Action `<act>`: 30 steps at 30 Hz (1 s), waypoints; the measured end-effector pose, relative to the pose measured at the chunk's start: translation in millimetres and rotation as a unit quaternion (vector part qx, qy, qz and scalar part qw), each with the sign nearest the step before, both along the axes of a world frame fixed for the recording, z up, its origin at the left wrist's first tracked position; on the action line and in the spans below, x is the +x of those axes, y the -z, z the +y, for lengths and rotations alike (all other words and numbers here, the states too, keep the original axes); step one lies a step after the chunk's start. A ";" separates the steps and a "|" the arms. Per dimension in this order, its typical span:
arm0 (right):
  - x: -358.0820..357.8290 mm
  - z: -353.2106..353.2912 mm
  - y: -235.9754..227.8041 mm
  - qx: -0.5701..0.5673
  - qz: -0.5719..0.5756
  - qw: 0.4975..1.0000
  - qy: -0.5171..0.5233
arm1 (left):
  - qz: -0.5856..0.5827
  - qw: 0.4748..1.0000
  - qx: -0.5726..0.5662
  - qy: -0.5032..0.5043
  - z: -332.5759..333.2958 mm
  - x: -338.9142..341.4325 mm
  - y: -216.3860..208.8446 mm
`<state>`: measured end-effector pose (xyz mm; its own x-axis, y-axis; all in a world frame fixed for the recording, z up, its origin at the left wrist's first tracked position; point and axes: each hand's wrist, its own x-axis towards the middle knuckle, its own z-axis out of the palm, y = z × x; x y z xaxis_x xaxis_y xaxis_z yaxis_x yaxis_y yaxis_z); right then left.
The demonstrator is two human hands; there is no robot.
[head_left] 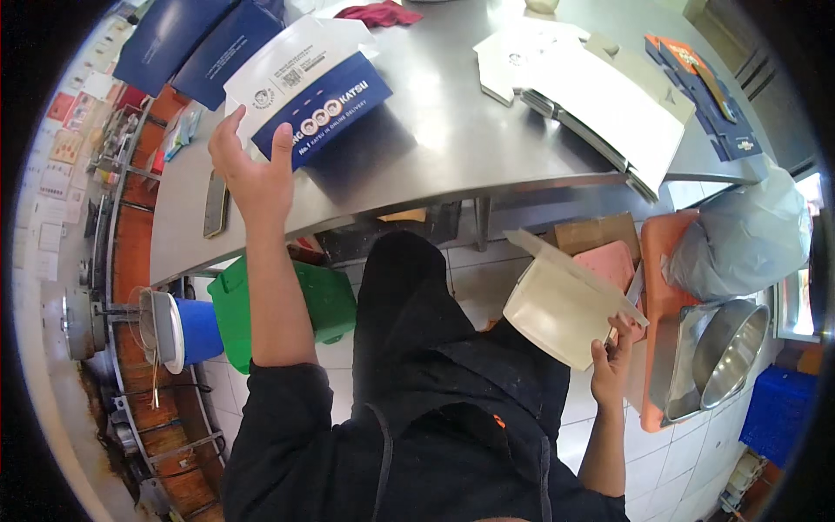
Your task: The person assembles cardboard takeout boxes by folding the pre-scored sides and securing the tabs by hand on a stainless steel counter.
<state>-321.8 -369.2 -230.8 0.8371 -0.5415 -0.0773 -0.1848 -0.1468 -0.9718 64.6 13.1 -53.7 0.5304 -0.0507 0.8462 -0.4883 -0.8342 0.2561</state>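
My left hand [254, 165] reaches over the steel table with thumb and fingers spread apart. It is up against the near left end of a folded blue and white food box [348, 106], not wrapped round it. Down at the right, off the table's front edge, my right hand [614, 361] grips the corner of an unfolded cardboard box blank [561, 304]. The blank's plain cream side faces up, and one flap stands up along its far edge.
Folded blue boxes [178, 39] stand at the far left. Stacked white blanks [609, 104] and flat blue-orange ones [709, 104] lie at the table's right. A phone [216, 204] lies near its left edge. Below are a green bin [235, 317] and an orange tub [658, 383].
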 end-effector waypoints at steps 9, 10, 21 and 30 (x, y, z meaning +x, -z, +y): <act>-5.0 -21.1 -36.4 0.149 -0.160 0.976 -0.013 | 0.173 0.964 0.031 0.201 33.2 -24.0 24.4; -0.1 -20.2 -46.2 0.161 -0.183 0.970 -0.025 | 0.174 0.961 0.028 0.212 32.7 -31.9 26.4; 182.9 29.6 -179.6 0.164 -0.235 0.940 -0.184 | 0.163 0.935 -0.084 0.304 52.4 -38.4 46.4; 295.9 115.0 -232.8 0.011 -0.219 0.931 -0.290 | 0.258 0.869 -0.204 0.370 58.2 -28.1 57.0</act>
